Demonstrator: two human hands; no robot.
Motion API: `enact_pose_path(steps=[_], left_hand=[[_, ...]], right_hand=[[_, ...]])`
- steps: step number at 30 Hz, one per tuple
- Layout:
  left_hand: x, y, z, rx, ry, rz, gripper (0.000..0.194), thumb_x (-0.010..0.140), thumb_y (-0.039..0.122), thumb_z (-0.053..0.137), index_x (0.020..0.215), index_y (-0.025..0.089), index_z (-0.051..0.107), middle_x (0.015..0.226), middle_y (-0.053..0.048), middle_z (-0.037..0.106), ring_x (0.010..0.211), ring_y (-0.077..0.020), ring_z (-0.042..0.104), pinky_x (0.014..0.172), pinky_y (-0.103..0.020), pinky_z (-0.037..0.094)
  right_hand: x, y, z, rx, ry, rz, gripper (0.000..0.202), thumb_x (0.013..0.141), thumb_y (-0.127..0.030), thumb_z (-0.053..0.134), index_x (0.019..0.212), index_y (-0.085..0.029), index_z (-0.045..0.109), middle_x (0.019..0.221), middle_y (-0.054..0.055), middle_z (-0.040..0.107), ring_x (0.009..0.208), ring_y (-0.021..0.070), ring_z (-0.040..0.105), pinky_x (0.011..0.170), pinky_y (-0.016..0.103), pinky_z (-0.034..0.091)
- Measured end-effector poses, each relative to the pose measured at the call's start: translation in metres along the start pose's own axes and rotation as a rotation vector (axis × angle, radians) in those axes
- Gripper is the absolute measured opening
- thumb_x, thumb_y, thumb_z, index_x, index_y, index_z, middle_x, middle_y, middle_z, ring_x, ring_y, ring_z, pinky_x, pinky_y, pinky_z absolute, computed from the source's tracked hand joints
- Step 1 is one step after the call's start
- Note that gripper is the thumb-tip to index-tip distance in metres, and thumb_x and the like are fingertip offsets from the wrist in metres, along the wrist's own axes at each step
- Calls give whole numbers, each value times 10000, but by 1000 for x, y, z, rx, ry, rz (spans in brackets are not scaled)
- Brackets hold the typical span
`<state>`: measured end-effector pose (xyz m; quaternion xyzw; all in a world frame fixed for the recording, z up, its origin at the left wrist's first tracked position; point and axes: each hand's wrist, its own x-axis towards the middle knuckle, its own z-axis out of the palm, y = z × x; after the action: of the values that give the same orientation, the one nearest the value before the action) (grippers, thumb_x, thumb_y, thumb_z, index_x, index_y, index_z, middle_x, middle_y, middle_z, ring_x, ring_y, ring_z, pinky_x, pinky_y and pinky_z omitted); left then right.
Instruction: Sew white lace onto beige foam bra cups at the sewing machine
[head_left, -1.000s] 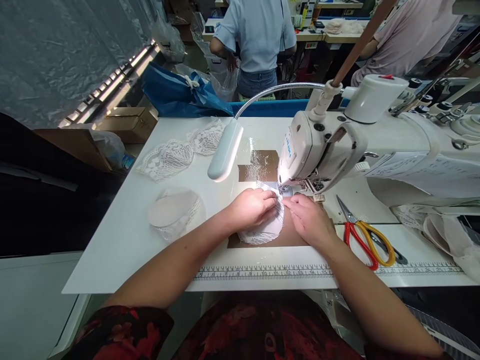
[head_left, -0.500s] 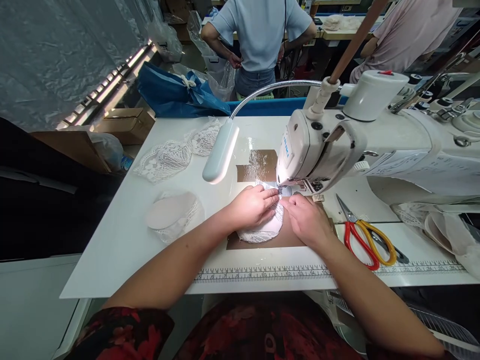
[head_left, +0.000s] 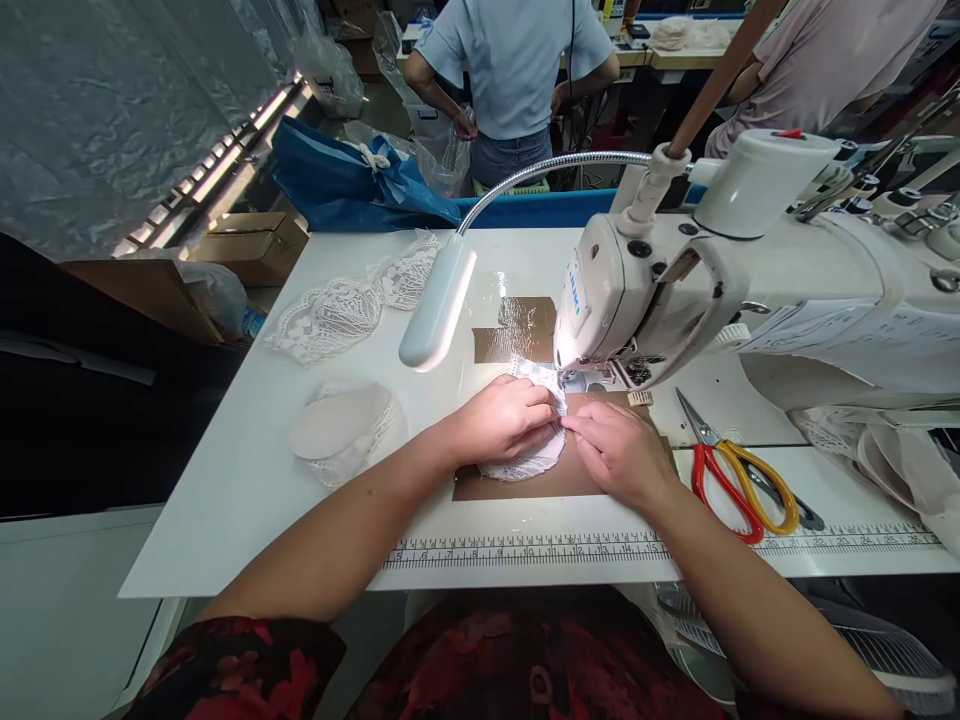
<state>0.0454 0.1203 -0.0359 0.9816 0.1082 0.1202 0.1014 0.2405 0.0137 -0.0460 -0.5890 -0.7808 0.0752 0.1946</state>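
Note:
A white lace cup piece (head_left: pixel 534 466) lies under the needle end of a white sewing machine (head_left: pixel 604 290), its far edge at the presser foot. My left hand (head_left: pixel 506 418) rests over the piece, fingers curled and drawn together on the fabric near its right edge. Thumb and forefinger of my right hand (head_left: pixel 619 450) pinch that right edge just in front of the foot. The two hands' fingertips almost meet there. My left hand hides the middle of the piece. Brown tape (head_left: pixel 577 482) covers the tabletop beneath it.
Scissors (head_left: pixel 739 480) with red and yellow handles lie right of my right hand. Lace pieces (head_left: pixel 330 320) and a lace cup with a beige pad (head_left: pixel 341 425) lie left. A lamp (head_left: pixel 439 300) hangs over the table. A person (head_left: pixel 517 75) stands beyond the table.
My left hand's fingers have curled from lying flatter on the lace. Both hands' fingertips have shifted slightly towards me, away from the needle. More of the lace's far edge shows.

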Motion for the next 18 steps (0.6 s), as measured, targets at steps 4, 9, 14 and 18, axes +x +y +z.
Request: enact_pose_path(steps=[4,9,14,18], left_hand=[[-1,1,0,-18,-2,-27,289,991,292,424,1111,154,648,1129,-110,677,961,-202,629,822,-340,450],[-2,5,2,40,-15,-96,347,967,289,442,1199,118,636,1265,-141,640,983,-240,622,843,-378,471],[-1,4,3,91,-36,-103,379,965,297,443,1232,109,635,1304,-152,620,963,-244,610,825,-389,479],[2,1,4,124,-29,-101,383,974,290,429,1238,106,637,1305,-157,618,940,-242,594,799,-378,469]], right_hand=[[5,-1,-1,-89,-64,88,416,877,-116,435,1201,-184,688,1009,76,696,843,198,582,750,310,404],[8,-1,1,-180,-117,102,448,879,-113,413,1234,-181,676,961,91,676,811,211,563,694,321,372],[10,-3,2,-208,-106,118,428,889,-121,410,1210,-191,686,933,89,669,775,201,548,663,310,356],[13,-5,2,-220,-90,126,402,911,-146,411,1199,-193,687,926,86,680,768,202,549,662,308,359]])
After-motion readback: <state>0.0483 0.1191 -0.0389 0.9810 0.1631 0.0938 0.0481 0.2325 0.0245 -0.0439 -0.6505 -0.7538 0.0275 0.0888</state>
